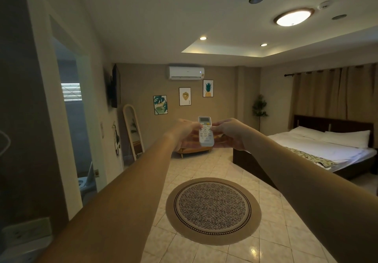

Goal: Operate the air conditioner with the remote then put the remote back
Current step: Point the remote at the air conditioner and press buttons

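Head view: both arms stretched out, left hand [184, 132] and right hand [231, 131] gripping the remote [205, 131] upright between them. Remote sits below the wall AC [186, 73], above the rug [212, 210].

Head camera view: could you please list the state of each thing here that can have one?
Remote: upright, held out toward the far wall.
Left hand: gripping the remote's left side.
Right hand: at the remote's right side, fingertip on the buttons.
Air conditioner: wall-mounted, small light glowing.
Round ceiling lamp: lit.
Curtains: drawn.
Bed: made.
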Tool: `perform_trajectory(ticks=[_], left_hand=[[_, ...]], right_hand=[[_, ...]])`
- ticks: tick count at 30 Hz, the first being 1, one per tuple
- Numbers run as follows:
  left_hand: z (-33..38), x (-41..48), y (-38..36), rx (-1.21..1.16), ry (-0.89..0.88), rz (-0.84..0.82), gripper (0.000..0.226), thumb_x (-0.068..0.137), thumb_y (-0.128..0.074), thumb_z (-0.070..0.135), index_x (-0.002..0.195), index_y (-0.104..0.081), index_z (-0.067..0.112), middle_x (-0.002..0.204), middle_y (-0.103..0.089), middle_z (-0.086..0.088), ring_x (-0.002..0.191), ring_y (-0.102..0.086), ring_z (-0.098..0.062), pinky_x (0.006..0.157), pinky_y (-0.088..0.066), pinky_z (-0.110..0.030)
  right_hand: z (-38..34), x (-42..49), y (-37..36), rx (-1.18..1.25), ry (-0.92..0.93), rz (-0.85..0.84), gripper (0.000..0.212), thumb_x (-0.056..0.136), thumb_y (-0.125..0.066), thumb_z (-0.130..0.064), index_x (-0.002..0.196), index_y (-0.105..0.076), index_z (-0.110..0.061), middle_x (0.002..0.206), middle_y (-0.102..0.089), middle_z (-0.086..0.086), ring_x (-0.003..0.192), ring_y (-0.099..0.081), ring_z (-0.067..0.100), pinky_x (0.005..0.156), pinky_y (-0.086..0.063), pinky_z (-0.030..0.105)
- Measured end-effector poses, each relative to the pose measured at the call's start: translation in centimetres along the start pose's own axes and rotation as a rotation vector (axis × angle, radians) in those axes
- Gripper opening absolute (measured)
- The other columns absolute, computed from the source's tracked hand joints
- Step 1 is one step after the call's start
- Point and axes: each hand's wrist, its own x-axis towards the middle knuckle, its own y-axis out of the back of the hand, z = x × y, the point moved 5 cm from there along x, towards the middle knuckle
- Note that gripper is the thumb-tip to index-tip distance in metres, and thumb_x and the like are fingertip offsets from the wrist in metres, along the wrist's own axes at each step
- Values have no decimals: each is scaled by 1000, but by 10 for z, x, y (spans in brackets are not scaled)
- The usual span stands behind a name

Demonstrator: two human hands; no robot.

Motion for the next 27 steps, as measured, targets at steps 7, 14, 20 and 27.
perform_trajectory(ticks=[7,14,20,27], left_hand=[[-1,0,0,-4,-2,18,21,99,-70,18,118,-67,10,90,-78,-10,59,-79,-18,60,-68,-41],[-1,-2,0,21,-4,27,32,99,-70,21,128,-64,8,93,-77,-10,54,-78,-16,50,-65,-35],[1,-2,0,24,-13,29,34,99,-71,21,130,-64,7,93,-77,-10,55,-78,-16,52,-66,-36],[4,-5,-1,-12,4,39,30,101,-69,20,126,-67,5,88,-79,-11,61,-80,-21,52,-66,-35]], right_hand=[[1,4,2,-26,-4,7,27,103,-62,-13,129,-68,-11,110,-79,15,102,-78,31,87,-65,47],[4,7,4,-25,-5,4,24,102,-64,-14,125,-69,-11,110,-79,14,103,-77,31,93,-63,50],[3,10,4,-32,-9,7,27,101,-65,-15,127,-70,-11,110,-79,14,101,-78,32,91,-64,50],[-5,3,2,-18,-5,3,25,102,-64,-12,126,-68,-9,105,-80,15,96,-80,30,85,-66,46]])
